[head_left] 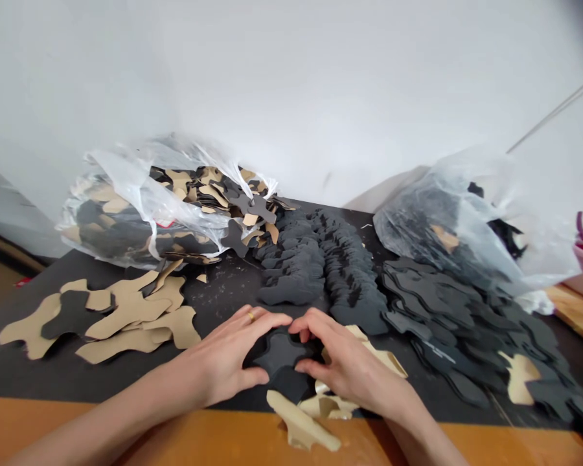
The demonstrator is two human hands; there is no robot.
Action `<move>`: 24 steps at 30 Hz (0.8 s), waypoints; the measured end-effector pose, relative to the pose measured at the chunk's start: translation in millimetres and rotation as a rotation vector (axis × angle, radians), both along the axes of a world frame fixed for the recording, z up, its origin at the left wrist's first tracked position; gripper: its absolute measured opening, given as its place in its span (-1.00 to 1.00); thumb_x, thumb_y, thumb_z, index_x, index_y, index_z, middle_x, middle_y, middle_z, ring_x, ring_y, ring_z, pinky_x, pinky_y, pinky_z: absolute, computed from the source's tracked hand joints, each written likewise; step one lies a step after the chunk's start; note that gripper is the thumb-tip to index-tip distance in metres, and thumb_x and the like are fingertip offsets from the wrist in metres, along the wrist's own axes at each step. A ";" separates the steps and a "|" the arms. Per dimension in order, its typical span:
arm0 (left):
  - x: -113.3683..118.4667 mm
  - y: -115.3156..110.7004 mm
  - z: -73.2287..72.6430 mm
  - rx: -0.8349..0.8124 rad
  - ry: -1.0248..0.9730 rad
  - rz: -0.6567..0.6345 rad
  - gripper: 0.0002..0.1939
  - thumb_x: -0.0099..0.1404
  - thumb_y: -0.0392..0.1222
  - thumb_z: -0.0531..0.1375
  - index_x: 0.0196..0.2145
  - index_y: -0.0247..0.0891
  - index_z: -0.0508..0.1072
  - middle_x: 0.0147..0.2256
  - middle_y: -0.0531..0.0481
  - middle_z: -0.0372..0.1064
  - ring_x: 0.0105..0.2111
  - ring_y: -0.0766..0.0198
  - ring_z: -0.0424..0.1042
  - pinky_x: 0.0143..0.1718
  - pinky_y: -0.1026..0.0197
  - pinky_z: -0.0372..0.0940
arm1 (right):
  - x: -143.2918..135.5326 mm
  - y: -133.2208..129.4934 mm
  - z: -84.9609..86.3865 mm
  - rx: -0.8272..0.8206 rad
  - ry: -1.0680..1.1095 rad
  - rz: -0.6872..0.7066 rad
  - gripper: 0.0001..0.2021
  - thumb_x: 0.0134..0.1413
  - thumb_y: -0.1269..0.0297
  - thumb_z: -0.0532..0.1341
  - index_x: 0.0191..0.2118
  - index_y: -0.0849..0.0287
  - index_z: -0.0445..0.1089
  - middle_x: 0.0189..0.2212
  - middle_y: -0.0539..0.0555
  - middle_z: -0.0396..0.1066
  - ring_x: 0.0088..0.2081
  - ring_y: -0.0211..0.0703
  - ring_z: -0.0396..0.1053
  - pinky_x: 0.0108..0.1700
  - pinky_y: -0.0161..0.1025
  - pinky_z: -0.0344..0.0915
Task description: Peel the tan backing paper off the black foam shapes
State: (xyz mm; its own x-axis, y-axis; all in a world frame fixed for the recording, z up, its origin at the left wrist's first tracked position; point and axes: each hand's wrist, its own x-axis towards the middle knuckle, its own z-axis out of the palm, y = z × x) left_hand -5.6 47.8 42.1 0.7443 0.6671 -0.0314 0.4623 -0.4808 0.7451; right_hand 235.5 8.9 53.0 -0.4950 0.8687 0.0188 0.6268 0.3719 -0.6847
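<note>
Near the middle of the desk's [228,285] front edge, both hands bend round a black foam-like piece [282,355] with rounded lobes, which lies flat between them. The left hand [226,353], a ring on one finger, has its thumb and fingers spread apart about the piece's left side; the right hand [340,353] curls in from the right, thumb and bent forefinger parted at its rim. Whether either hand pinches the piece or only presses it, I cannot tell. Curled tan backings [304,424] lie just beside the right hand, one reaching over the orange front edge. Behind the hands, two overlapping rows of black pieces [296,259] run towards the back edge. A loose heap of tan-faced pieces [140,310] lies towards the left edge, below a clear bag [136,207] spilling similar shapes near the back left corner. More black cutouts [447,317] spread to the front right corner, before another plastic bag [466,220].
</note>
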 end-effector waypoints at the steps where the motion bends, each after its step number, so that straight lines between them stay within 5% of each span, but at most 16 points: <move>1: -1.0 0.9 -0.5 -0.015 -0.007 0.008 -0.20 0.14 -0.40 0.25 0.27 0.05 0.13 0.11 -0.05 0.27 0.02 0.08 0.33 0.03 0.04 0.30 | -0.8 0.0 -1.5 -0.013 0.041 -0.010 -0.58 0.05 0.62 0.28 -0.05 0.04 0.25 -0.15 -0.02 0.29 -0.13 -0.19 0.27 -0.10 -0.27 0.21; 6: -6.3 7.3 -2.9 -0.097 -0.058 0.037 -0.19 0.16 -0.36 0.24 0.30 0.13 0.10 -0.08 0.04 0.37 -0.21 0.22 0.40 -0.10 0.12 0.34 | -0.5 6.0 -13.9 -0.031 0.238 -0.113 -0.75 0.06 0.61 0.22 -0.24 0.10 0.29 -0.24 -0.04 0.27 -0.24 -0.24 0.25 -0.20 -0.30 0.20; 13: 1.7 15.9 5.0 -0.455 -0.327 0.173 -0.47 0.16 -0.29 0.23 0.11 -0.20 0.32 -0.22 0.05 0.37 -0.27 0.28 0.44 -0.19 0.21 0.31 | 0.5 10.9 -27.2 -0.192 0.514 -0.204 -0.78 0.03 0.48 0.28 -0.22 0.12 0.28 -0.26 -0.03 0.28 -0.22 -0.24 0.28 -0.19 -0.31 0.24; 18: 1.4 20.2 5.3 -0.567 -0.445 0.184 -0.49 0.15 -0.26 0.28 0.07 -0.26 0.33 -0.30 0.06 0.42 -0.31 0.29 0.43 -0.23 0.23 0.26 | -3.0 8.7 -23.1 -0.310 0.564 -0.207 -0.67 0.03 0.39 0.32 -0.07 0.09 0.31 -0.30 -0.05 0.27 -0.28 -0.27 0.28 -0.25 -0.32 0.24; 24: 4.8 20.6 9.6 -0.586 -0.498 0.301 -0.64 0.21 -0.15 0.27 -0.05 -0.28 0.41 -0.37 0.07 0.43 -0.38 0.31 0.41 -0.24 0.20 0.27 | -5.7 6.9 -11.4 -0.395 0.586 -0.183 -0.78 0.06 0.26 0.35 -0.18 0.13 0.38 -0.30 -0.02 0.31 -0.34 -0.29 0.29 -0.28 -0.31 0.24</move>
State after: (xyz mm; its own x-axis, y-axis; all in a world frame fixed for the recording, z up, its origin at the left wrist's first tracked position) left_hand -0.8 68.4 51.7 0.5550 0.8183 -0.1499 0.0590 0.1410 0.9882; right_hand 229.7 15.8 41.6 -0.3456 0.9335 -0.0957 0.1448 -0.0477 -0.9883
